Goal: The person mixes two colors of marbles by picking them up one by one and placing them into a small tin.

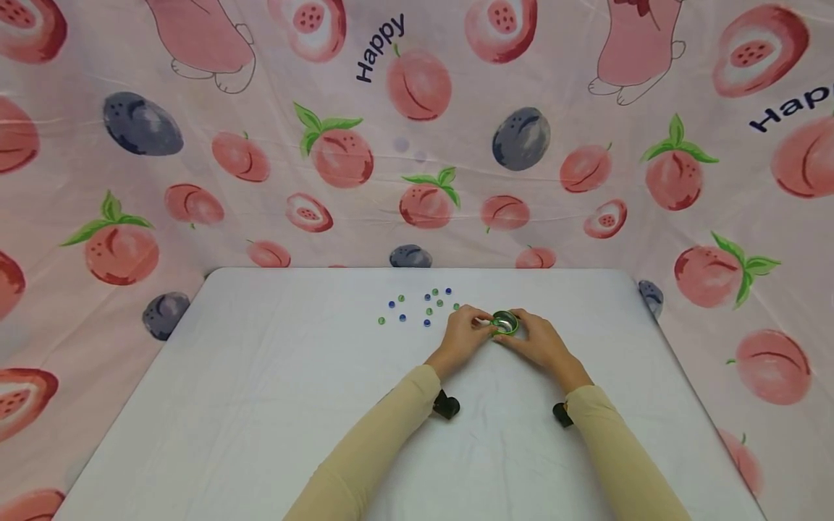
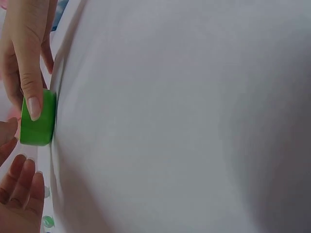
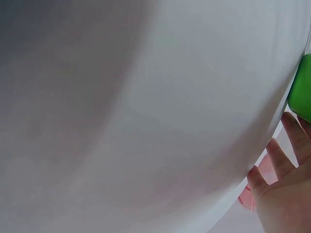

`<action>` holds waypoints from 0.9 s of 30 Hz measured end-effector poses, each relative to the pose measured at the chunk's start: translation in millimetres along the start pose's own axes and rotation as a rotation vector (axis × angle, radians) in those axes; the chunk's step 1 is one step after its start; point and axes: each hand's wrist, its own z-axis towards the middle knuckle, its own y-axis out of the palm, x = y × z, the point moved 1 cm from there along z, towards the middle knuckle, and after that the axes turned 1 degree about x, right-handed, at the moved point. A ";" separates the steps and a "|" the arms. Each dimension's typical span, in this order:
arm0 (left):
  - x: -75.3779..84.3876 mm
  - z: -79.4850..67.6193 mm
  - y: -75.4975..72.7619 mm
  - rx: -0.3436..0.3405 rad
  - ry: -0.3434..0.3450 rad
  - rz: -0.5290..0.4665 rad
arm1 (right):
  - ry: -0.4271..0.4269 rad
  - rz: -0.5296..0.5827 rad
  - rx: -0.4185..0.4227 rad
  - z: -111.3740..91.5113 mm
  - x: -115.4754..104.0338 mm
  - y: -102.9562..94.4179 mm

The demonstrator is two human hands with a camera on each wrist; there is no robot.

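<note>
A small round green bowl (image 1: pixel 504 323) with a shiny silver inside stands upright on the white table, its mouth facing up. From its right side, my right hand (image 1: pixel 539 341) grips it; in the left wrist view the thumb of that hand lies along the green wall (image 2: pixel 41 128). At the opposite side, my left hand (image 1: pixel 464 334) pinches the rim with thumb and forefinger, its other fingers (image 2: pixel 34 194) held off the bowl. Only the bowl's green edge (image 3: pixel 301 90) shows in the right wrist view, beside my right fingers.
Several blue and green marbles (image 1: pixel 427 323) lie scattered left of the bowl, toward the back of the table. A white cloth covers the table (image 1: pixel 260 405). Behind and at both sides hangs a pink curtain (image 1: pixel 456 145) printed with fruit.
</note>
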 end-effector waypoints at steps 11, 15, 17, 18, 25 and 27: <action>-2.6 -4.5 -12.6 0.011 0.047 0.048 | -0.011 0.001 0.007 -0.6 -1.7 -2.3; -4.6 -7.0 -19.0 0.004 0.034 0.057 | -0.004 0.005 -0.001 0.1 -1.6 -2.0; -6.3 -8.3 -22.7 0.008 0.037 0.060 | 0.000 0.004 -0.002 0.7 -1.3 -1.8; -7.3 -9.2 -24.7 0.013 0.040 0.060 | 0.002 0.005 -0.003 0.9 -1.2 -1.8; -13.5 -14.8 -39.1 0.048 0.029 0.059 | 0.018 0.008 -0.014 0.0 0.3 -2.2; -15.8 -15.8 -43.0 0.055 0.018 0.057 | 0.024 0.006 -0.017 -0.2 0.7 -2.2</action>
